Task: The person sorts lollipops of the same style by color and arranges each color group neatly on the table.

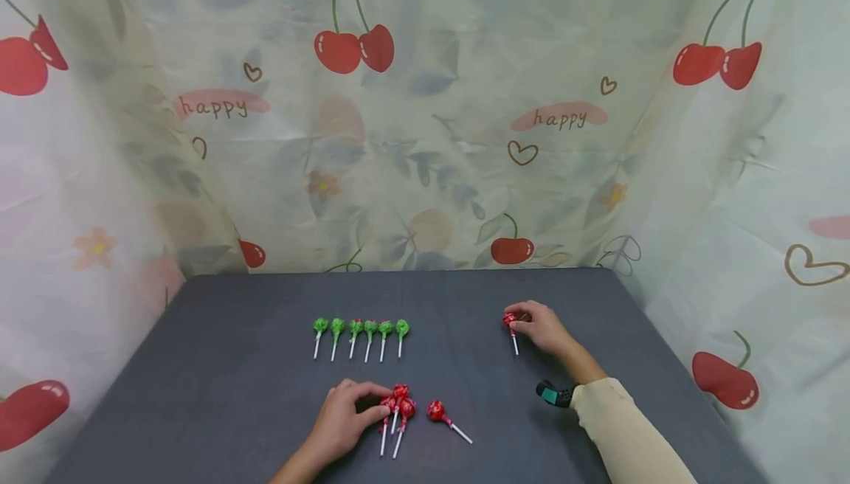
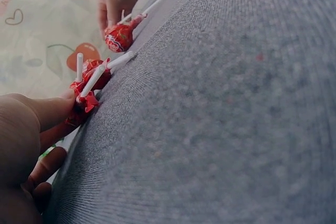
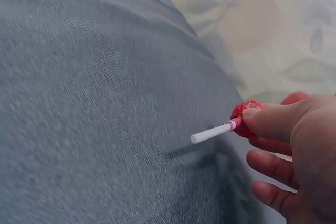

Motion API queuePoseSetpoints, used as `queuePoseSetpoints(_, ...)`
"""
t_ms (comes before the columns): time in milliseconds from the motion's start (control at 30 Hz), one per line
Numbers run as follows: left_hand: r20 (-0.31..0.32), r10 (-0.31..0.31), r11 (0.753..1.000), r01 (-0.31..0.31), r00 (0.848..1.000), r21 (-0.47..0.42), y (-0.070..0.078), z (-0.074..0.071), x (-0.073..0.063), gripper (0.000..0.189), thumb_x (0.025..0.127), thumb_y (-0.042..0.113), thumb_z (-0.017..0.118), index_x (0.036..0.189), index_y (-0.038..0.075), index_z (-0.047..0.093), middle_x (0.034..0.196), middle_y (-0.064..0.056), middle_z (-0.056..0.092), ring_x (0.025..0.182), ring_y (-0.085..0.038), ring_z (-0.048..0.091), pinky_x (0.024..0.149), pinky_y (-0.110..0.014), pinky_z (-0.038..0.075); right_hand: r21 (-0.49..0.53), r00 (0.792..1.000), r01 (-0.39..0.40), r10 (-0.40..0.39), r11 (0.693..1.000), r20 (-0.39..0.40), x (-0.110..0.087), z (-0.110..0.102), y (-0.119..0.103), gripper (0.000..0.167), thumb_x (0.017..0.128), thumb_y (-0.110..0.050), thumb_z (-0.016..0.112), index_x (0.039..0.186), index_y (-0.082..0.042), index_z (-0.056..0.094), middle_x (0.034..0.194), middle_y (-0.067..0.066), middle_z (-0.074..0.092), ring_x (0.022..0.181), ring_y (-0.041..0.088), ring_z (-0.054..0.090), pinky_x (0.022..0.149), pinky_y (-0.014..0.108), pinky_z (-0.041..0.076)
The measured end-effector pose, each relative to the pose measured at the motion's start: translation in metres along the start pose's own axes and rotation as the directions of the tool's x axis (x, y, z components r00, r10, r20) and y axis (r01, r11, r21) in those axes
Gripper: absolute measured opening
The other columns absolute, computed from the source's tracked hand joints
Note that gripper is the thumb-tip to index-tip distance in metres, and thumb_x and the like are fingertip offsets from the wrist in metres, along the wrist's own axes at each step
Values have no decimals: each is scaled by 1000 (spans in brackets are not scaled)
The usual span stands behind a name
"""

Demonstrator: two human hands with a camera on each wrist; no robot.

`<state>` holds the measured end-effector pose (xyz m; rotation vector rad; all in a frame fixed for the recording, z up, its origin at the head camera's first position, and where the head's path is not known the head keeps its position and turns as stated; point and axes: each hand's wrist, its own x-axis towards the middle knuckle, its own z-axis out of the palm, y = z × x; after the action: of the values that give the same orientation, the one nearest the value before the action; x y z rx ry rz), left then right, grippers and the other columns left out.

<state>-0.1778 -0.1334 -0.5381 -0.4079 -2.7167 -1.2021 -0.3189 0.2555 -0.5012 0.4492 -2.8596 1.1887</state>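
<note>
My right hand (image 1: 546,330) pinches a red-wrapped lollipop (image 3: 239,123) by its head between thumb and fingertips, at the right of the table. In the right wrist view its white stick points left, over a shadow on the cloth. At the front middle, my left hand (image 1: 341,419) pinches a red lollipop (image 2: 83,104) at the left edge of a small cluster of red lollipops (image 1: 406,408). Their heads bunch together and their sticks point toward me. One more red lollipop (image 1: 436,411) lies apart, just right of the cluster, its stick slanting to the lower right.
Several green lollipops (image 1: 370,329) lie in a row behind the left hand, sticks toward me. Dark grey cloth (image 1: 232,366) covers the table. A cherry-print curtain (image 1: 425,137) hangs behind and along both sides. A black and teal device (image 1: 554,395) is on the right wrist.
</note>
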Motion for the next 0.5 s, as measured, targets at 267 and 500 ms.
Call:
queuePoseSetpoints(267,-6,-2,1000,2,1000,4,-1,1,0,18,78,39,78,95,34,75,85,15,62,79,-8,49,73,-33,37,-42,999,-55,54,998,-5,1,-2,11,27,92,-8,66,118,-1,67,109,14,62,93,26,55,81,44,45)
queuePoseSetpoints(500,-7,-6,1000,7,1000,3,-1,0,-1,18,78,39,79,95,34,75,84,14,61,79,-9,49,73,-33,37,-58,996,-84,84,995,-1,2,-2,14,28,92,-8,66,119,-2,67,109,14,61,93,27,54,82,46,44)
